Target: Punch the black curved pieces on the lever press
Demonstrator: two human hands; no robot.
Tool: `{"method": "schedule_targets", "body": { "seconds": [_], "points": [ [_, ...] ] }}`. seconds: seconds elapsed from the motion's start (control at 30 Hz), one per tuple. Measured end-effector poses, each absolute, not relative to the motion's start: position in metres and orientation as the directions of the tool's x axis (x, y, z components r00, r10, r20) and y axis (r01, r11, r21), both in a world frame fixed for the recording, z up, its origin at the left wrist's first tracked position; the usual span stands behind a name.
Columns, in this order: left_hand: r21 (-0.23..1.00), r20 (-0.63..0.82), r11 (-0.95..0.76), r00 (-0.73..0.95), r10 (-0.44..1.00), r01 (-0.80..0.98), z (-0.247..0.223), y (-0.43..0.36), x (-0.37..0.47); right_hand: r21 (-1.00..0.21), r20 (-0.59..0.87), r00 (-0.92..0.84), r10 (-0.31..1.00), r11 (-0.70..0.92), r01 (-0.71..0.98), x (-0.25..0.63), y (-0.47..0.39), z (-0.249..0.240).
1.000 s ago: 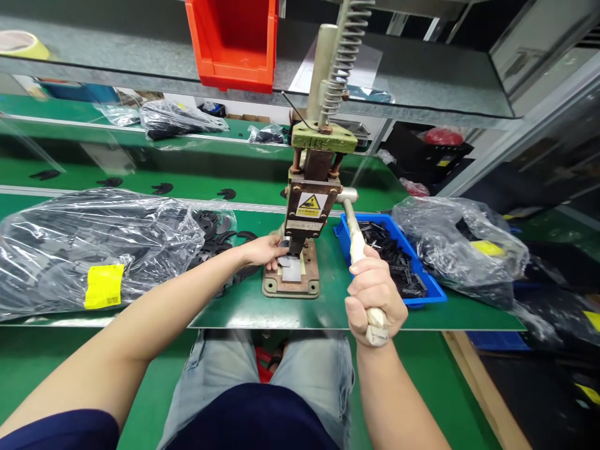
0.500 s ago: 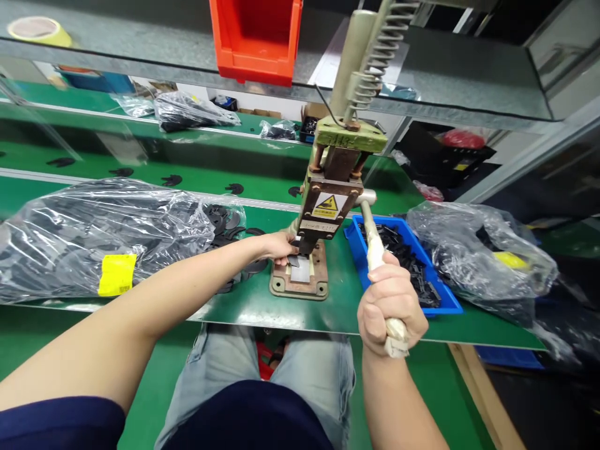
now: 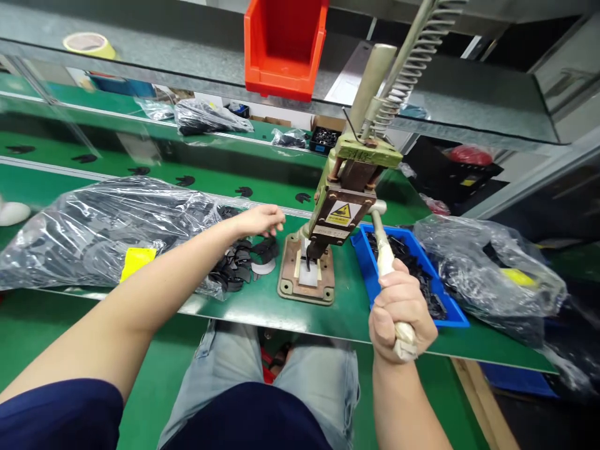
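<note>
My right hand (image 3: 403, 309) is wrapped around the tape-covered lever handle (image 3: 383, 247) of a hand press (image 3: 344, 209). Just left of the press, my left hand (image 3: 260, 220) hovers over a pile of black curved plastic parts (image 3: 237, 262). Its fingers are curled, and their undersides are hidden, so anything between them cannot be made out. On the press base (image 3: 307, 290), a small dark piece (image 3: 308, 257) shows below the ram, at a light metal plate. One pale curved part (image 3: 263, 267) lies at the pile's edge.
A plastic bag of black parts (image 3: 112, 231) lies left. Right of the press stand a blue tray of black pieces (image 3: 457, 319) and another clear bag (image 3: 497, 281). Black parts lie spaced along the green strip behind (image 3: 210, 181). An orange bin (image 3: 281, 87) sits on the overhead shelf.
My left hand has left the press base, where it held a dark flat part, and moved up and left over the pile. My right hand keeps its grip on the lever. The view has shifted.
</note>
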State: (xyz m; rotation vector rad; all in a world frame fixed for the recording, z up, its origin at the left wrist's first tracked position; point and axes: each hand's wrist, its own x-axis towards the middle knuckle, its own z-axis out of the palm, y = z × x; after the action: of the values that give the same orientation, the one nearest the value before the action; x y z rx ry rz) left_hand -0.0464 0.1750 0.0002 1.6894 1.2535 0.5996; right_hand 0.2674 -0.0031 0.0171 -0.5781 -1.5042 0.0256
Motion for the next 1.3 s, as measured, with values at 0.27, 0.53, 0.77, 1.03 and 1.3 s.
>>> {"method": "schedule_targets", "body": {
  "seconds": [0.27,0.53,0.77,1.03,1.3],
  "points": [
    [0.14,-0.194,-0.343,0.366,0.91,0.929,-0.031,0.205,-0.105,-0.385,0.923,0.106,0.371,0.87,0.309,0.265,-0.004,0.018],
    [0.119,-0.325,-0.362,0.38,0.866,0.925,-0.049,0.22,-0.053,-0.353,0.934,0.074,0.349,0.877,0.326,0.268,-0.002,0.017],
    [0.2,-0.289,-0.301,0.35,0.891,0.932,-0.044,0.227,-0.044,-0.387,0.919,0.078,0.385,0.851,0.354,0.271,-0.004,0.014],
    [0.778,-0.247,0.041,0.245,0.938,0.627,-0.039,0.157,-0.013,-0.37,0.928,0.099,0.358,0.866,0.335,0.267,-0.001,0.015],
    [0.942,-0.222,0.068,0.462,0.858,0.327,-0.06,0.126,0.011,-0.389,0.921,0.109,0.375,0.857,0.337,0.265,-0.004,0.016]
  ]
}}
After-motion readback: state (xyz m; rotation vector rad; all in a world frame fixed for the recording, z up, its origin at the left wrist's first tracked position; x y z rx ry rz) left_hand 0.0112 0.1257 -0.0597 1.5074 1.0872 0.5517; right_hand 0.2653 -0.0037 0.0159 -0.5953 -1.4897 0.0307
